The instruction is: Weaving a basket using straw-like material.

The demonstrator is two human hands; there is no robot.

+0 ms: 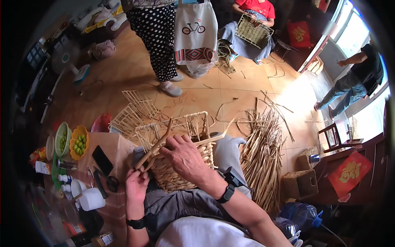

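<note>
A partly woven basket point(175, 175) rests on my lap, with plaited straw-coloured sides and a bare wire-like frame point(189, 117) rising at its far side. At its left edge, the fingertips of my left hand point(137, 187) close around the low end of a brown dried plant strand point(158, 144). My right hand point(187, 158) reaches over the basket's top, its fingers curled and pressed on the same strand higher up. Another pale strand point(220, 136) sticks out to the right behind my right hand. Part of the basket's front rim is hidden by that hand.
A heap of dried stalks point(263, 160) lies on the floor at right; bare frames point(133, 113) stand ahead. The left table point(117, 206) carries a phone point(102, 161), scissors point(112, 183), a fruit bowl point(73, 153) and a white cup point(91, 199). Several people are nearby, one holding a basket point(253, 33).
</note>
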